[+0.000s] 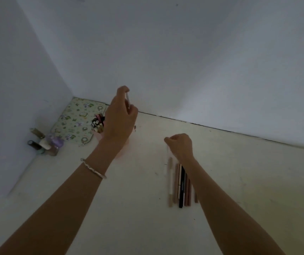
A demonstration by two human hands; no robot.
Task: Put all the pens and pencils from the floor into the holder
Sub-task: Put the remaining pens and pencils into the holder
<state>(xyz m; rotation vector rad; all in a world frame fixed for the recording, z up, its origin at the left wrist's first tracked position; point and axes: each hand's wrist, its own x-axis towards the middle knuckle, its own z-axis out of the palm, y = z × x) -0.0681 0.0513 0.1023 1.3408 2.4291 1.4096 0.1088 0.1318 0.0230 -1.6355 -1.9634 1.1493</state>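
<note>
A pink holder (98, 134) stands on the floor, mostly hidden behind my left hand (119, 119); several pens (97, 123) stick up in it. My left hand is raised above the holder, pinching a thin pale pen (127, 98) upright. Further right, my right hand (180, 146) is closed low over the floor, with a thin whitish pen (168, 150) hanging from its fingers. Below it a row of several pens and pencils (181, 184) lies side by side on the floor: beige, brown and one black.
A floral pouch (74, 118) lies in the corner behind the holder. Several small bottles (45, 142) stand along the left wall. White walls meet at the corner, and the pale floor (248, 172) stretches out to the right.
</note>
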